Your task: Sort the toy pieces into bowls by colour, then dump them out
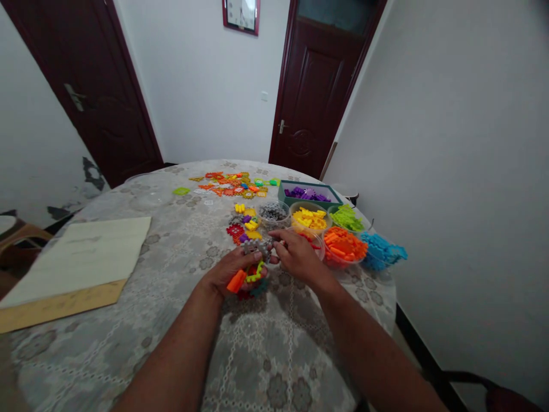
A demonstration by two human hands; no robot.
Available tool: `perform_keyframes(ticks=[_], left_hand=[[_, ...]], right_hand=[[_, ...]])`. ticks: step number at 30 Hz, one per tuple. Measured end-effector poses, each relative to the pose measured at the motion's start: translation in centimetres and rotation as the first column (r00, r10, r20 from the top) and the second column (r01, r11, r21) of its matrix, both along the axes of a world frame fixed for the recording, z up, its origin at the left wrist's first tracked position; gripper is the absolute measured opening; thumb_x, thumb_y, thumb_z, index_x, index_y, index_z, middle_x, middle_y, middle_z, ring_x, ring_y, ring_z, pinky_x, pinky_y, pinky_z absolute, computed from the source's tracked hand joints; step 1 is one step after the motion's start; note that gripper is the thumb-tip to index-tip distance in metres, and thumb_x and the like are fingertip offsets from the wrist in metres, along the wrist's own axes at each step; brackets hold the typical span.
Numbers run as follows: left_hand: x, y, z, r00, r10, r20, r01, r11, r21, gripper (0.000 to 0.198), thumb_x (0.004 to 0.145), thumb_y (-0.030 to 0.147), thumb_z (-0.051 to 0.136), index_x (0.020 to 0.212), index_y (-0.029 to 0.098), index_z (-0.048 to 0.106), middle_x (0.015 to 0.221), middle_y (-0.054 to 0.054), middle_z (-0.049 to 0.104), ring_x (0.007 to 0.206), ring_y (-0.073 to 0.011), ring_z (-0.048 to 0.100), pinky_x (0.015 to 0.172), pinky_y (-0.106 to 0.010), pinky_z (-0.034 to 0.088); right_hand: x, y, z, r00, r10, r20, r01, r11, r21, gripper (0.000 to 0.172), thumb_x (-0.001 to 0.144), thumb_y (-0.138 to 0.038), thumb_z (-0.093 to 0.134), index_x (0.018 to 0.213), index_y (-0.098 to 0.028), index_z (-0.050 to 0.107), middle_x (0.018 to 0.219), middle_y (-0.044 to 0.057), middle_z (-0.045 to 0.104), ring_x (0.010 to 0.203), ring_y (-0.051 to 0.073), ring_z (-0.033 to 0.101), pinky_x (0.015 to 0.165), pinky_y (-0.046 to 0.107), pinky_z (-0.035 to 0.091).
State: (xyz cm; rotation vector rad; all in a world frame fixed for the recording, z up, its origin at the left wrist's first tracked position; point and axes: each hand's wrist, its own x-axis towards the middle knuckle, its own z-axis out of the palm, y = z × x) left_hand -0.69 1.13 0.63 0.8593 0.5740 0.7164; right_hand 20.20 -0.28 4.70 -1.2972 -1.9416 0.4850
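Note:
My left hand (pixel 229 269) is closed around a small cluster of joined plastic building pieces (pixel 251 273), orange, green and red, just above the table. My right hand (pixel 295 254) pinches a grey piece (pixel 257 247) at the top of that cluster, fingers pressed together. Both hands meet over the round table (pixel 180 257) with its patterned grey cloth. More loose pieces, yellow, red and purple (pixel 245 226), lie just beyond my hands.
Clear tubs of grey (pixel 273 213), yellow (pixel 309 217), green (pixel 346 217), orange (pixel 343 246) and blue pieces (pixel 381 249) stand at the right, behind them a green tray of purple pieces (pixel 307 193). A flat assembly (pixel 231 184) lies farther back. Boards (pixel 81 252) lie left.

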Motion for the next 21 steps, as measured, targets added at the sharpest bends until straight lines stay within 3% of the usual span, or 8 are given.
perform_keyframes(ticks=[5,10,13,17,21], left_hand=[[0.0,0.3,-0.5,0.998,0.049,0.049,-0.048,0.998,-0.029,0.055,0.082,0.034,0.089,0.131,0.017,0.069,0.120,-0.022,0.077,0.070,-0.0194,0.073,0.037,-0.018,0.044],[0.2,1.2,-0.9,0.986,0.143,0.084,-0.134,0.986,-0.102,0.055,0.088,0.029,0.084,0.139,0.021,0.064,0.127,-0.021,0.076,0.073,-0.0182,0.075,0.038,-0.017,0.045],[0.2,1.5,-1.0,0.972,0.219,0.081,-0.207,0.969,-0.136,0.045,0.091,0.027,0.080,0.133,0.017,0.068,0.127,-0.021,0.076,0.074,-0.0173,0.075,0.037,-0.016,0.045],[0.2,1.4,-0.7,0.969,0.235,0.071,-0.222,0.962,-0.159,0.040,0.091,0.026,0.079,0.128,0.015,0.071,0.127,-0.019,0.075,0.075,-0.0176,0.075,0.036,-0.017,0.045],[0.2,1.0,-0.4,0.973,0.222,0.067,-0.210,0.965,-0.155,0.040,0.089,0.023,0.080,0.127,0.015,0.071,0.125,-0.019,0.076,0.075,-0.0186,0.076,0.036,-0.017,0.045]], right_hand=[[0.3,-0.1,0.3,0.995,-0.062,-0.082,0.057,0.997,-0.060,0.022,0.098,-0.026,0.056,0.109,-0.023,0.075,0.101,0.003,0.079,0.093,0.020,0.072,0.084,0.032,0.054],[1.7,2.3,0.8,0.985,-0.169,-0.043,0.168,0.985,-0.031,0.021,0.094,-0.028,0.058,0.102,-0.022,0.076,0.096,0.002,0.078,0.088,0.019,0.070,0.080,0.030,0.051],[2.4,5.9,1.1,0.963,-0.266,-0.034,0.267,0.963,0.029,0.024,0.094,-0.029,0.058,0.105,-0.020,0.077,0.098,0.004,0.079,0.090,0.020,0.071,0.083,0.031,0.052],[2.8,10.2,1.3,0.922,-0.385,0.038,0.379,0.919,0.107,0.028,0.094,-0.024,0.057,0.111,-0.016,0.078,0.110,0.010,0.080,0.101,0.023,0.073,0.094,0.034,0.054],[3.1,10.8,0.9,0.917,-0.388,0.089,0.377,0.919,0.116,0.030,0.092,-0.017,0.055,0.109,-0.017,0.080,0.112,0.011,0.081,0.106,0.025,0.073,0.102,0.037,0.053]])
